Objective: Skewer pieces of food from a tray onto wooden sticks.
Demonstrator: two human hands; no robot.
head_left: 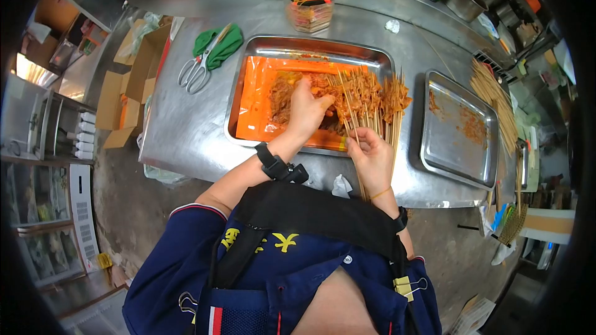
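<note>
A steel tray [232,96] holds an orange plastic bag [256,102] with a heap of red-orange marinated meat [282,100] on it. My left hand [304,110] is over the meat, fingers curled and closed on some of it; the fingertips are partly hidden. My right hand [372,156] pinches a thin bamboo skewer [352,108] near its lower part, the tip pointing away from me over the tray. Several loaded meat skewers [392,100] lie side by side across the tray's right end, their bare sticks toward me.
A second steel tray [456,154], stained with red sauce, lies at right beside a bundle of bare skewers [493,102]. Scissors [200,69] and a green cloth [226,48] lie at left. A clear container [310,15] stands behind. Crumpled tissue [341,186] is at the front edge.
</note>
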